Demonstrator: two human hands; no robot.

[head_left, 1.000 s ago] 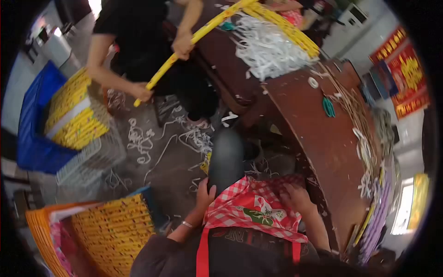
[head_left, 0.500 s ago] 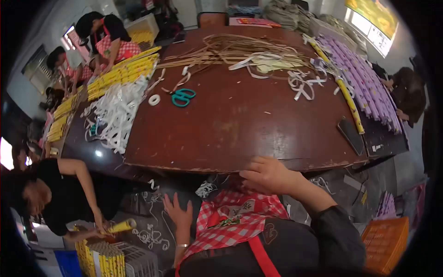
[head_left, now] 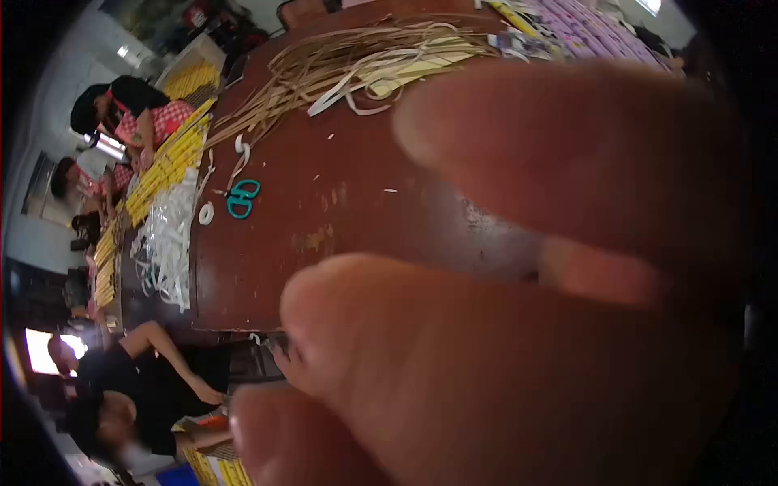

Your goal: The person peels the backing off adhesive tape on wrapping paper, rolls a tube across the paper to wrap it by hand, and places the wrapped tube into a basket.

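Note:
My right hand (head_left: 510, 348) is right up against the camera and fills the right and lower part of the view, blurred. Its large fingers are spread apart, with no object showing between them. Behind those fingers, just below the table's front edge, a small part of my left hand (head_left: 293, 369) shows. Its visible fingers point upward and apart, holding nothing that I can see; the rest is covered. On the brown table (head_left: 284, 259) lie teal-handled scissors (head_left: 242, 199) and a white tape roll (head_left: 206, 214), both away from my hands.
Brown strips (head_left: 284, 89) and white ribbon (head_left: 324, 99) lie across the table's far side. Purple wrapped rolls (head_left: 596, 28) are at the back right, yellow rolls (head_left: 170, 174) and white strips (head_left: 168, 251) at the left. A person in black (head_left: 154, 373) bends at lower left; others work farther back.
My right hand has risen from the table's front edge to just before the camera. The view has shifted, moving the scissors and table leftward in it. My left hand is now mostly covered.

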